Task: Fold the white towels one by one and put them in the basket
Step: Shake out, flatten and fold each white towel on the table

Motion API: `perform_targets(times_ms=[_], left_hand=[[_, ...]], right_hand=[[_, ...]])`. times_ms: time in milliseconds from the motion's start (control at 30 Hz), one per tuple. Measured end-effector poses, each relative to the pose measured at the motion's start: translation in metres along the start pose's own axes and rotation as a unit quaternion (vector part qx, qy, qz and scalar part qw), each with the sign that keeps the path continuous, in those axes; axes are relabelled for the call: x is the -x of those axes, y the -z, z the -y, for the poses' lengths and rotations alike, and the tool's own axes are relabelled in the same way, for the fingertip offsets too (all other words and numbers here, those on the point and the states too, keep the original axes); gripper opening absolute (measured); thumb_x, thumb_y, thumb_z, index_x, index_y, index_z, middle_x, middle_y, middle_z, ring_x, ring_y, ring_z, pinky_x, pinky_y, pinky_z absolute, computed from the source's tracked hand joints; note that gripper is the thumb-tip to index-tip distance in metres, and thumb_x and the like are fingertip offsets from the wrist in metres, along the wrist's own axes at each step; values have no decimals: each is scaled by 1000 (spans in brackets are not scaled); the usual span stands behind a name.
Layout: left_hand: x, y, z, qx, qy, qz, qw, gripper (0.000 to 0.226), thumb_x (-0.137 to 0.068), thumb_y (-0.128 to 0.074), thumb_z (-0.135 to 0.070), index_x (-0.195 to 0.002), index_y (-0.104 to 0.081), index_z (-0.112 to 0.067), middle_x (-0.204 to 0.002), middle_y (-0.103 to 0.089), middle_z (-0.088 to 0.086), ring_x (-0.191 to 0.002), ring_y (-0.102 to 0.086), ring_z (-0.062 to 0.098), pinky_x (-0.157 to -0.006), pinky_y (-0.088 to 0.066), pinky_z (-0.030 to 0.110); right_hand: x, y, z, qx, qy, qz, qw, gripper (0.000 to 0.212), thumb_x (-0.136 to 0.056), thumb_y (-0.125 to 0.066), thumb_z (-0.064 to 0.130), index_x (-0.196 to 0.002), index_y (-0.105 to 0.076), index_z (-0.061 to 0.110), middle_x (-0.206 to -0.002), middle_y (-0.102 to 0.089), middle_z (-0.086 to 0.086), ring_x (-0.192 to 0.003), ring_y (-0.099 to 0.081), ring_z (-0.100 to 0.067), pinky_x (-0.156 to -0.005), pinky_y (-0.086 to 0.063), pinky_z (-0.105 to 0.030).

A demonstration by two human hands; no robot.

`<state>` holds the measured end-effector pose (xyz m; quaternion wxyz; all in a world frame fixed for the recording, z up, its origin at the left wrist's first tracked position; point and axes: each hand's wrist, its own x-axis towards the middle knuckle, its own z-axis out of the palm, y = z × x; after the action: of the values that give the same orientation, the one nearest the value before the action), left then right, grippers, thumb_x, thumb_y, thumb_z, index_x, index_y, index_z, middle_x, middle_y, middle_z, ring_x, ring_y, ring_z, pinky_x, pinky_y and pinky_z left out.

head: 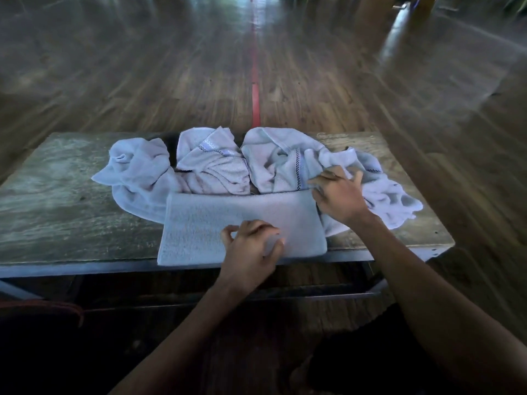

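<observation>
**One towel mid-fold at the near edge**

Crumpled towels (148, 166) heap across the far surface (57, 209). The folded towel (199, 223) lies near. The left hand (251, 243) curls on it, grip unclear. The right hand (339, 195) spreads flat at its far-right corner. Next, probably one more fold; I see no clear basket.

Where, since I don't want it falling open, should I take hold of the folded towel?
Probably at its two short ends, coming in from left and right. The folded towel lies flat as a wide rectangle along the near table edge, so fingers slid under each end, thumbs on top, would pinch all layers together.
</observation>
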<state>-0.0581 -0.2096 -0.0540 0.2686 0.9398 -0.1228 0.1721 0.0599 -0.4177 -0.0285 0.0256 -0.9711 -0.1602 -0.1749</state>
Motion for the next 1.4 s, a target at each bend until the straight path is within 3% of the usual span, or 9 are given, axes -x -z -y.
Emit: perform_targets(times_ms=[100, 300, 467, 733, 1000, 1100, 1233, 1300, 1400], left_hand=[[-1, -27, -24, 70, 11, -10, 997, 30, -79, -50, -49, -89, -70, -29, -93, -66, -14, -99, -53, 2, -85, -27, 39], [3, -60, -34, -17, -24, 2, 1000, 41, -63, -65, -62, -88, -70, -30, -91, -61, -12, -93, -53, 14, -82, -25, 33], [0, -72, -39, -46, -37, -66, 996, 24, -69, -69, -50, -82, -69, -30, -82, -59, -10, -86, -51, 15, -79, -31, 37], [-5, -60, -44, 13, -73, -120, 990, 8, -72, -69, -22, -70, -61, -20, -70, -58, -8, -68, -56, 15, -67, -41, 34], [0, -4, -24, 198, 26, -111, 974, 30, -81, -56, -19, -110, -57, -29, -88, -62, -8, -76, -58, 8, -74, -47, 20], [4, 21, -7, 207, 30, -162, 964, 24, -81, -55, -8, -99, -66, -19, -88, -60, -8, -76, -55, -1, -72, -44, 14], [20, 48, 13, 250, 116, -200, 940, 12, -78, -55, -17, -87, -62, -21, -81, -62, -14, -71, -58, 3, -66, -46, 16], [28, 56, 20, 270, 146, -214, 927, 6, -76, -61, -22, -82, -59, -23, -78, -62, -14, -70, -59, 6, -65, -46, 17], [41, 61, 34, 271, 205, -236, 910, 19, -76, -73, -21, -73, -55, -24, -71, -61, -12, -63, -58, 2, -58, -44, 14]], right_hand=[[-13, -3, -2, 10, 18, 97, 995, 29, -92, -42, 31, -110, -64, 33, -111, -61, 10, -120, -34, -17, -93, -3, -40], [-25, -11, -6, 30, 48, 186, 981, 31, -92, -40, 34, -112, -63, 27, -113, -55, 4, -120, -30, -21, -100, 4, -45], [-26, -10, -5, -9, 33, 190, 981, 23, -88, -48, 33, -103, -58, 18, -105, -52, 0, -117, -31, -24, -103, -2, -48], [-27, 12, -4, -152, -19, 167, 974, 8, -75, -61, 29, -81, -57, 26, -79, -54, 12, -97, -36, -17, -78, -18, -36], [-49, 49, 16, -526, -60, 228, 817, 10, -87, -60, 12, -96, -64, 14, -76, -54, 3, -70, -45, -8, -67, -36, -23], [-63, 55, 38, -600, -43, 257, 756, 17, -86, -64, 16, -92, -63, 0, -74, -48, -9, -65, -39, -9, -61, -30, -22], [-81, 60, 77, -670, -23, 322, 669, 21, -77, -58, 8, -95, -68, 8, -77, -52, -7, -69, -42, -12, -65, -33, -22], [-89, 59, 99, -641, 4, 351, 682, 28, -75, -59, 3, -101, -66, 11, -84, -57, -10, -72, -47, -12, -62, -36, -19], [-103, 50, 131, -541, 48, 371, 754, 28, -85, -63, 3, -112, -61, 11, -74, -62, 0, -69, -50, -10, -63, -36, -20]])
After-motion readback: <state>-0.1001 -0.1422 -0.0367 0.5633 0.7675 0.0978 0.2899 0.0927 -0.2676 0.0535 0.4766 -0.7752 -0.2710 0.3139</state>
